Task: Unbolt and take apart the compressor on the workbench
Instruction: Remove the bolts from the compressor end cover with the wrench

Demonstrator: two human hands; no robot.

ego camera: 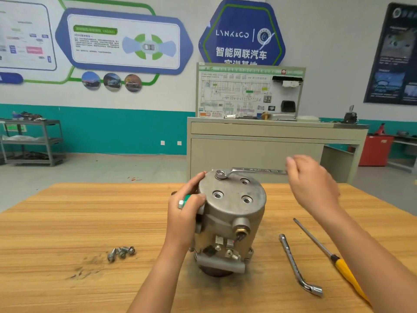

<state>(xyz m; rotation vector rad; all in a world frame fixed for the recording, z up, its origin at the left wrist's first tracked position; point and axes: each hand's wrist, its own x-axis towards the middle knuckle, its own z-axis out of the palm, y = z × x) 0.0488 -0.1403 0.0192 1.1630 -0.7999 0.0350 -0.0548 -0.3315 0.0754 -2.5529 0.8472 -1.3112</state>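
Apparently final bolt: wrench (pixel 255 170) sits atop compressor (pixel 234 213). Left hand (pixel 185 213) fingers clamp compressor's side; right hand (pixel 313 184), fingers relaxed, must regrip wrench handle.

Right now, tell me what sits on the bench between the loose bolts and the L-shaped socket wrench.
In the head view, the compressor stands between the loose bolts and the L-shaped socket wrench, with the left hand gripping its side.

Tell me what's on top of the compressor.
A wrench rests on the compressor, ring end near the rim; three bolt holes show. What's under the ring is hidden.
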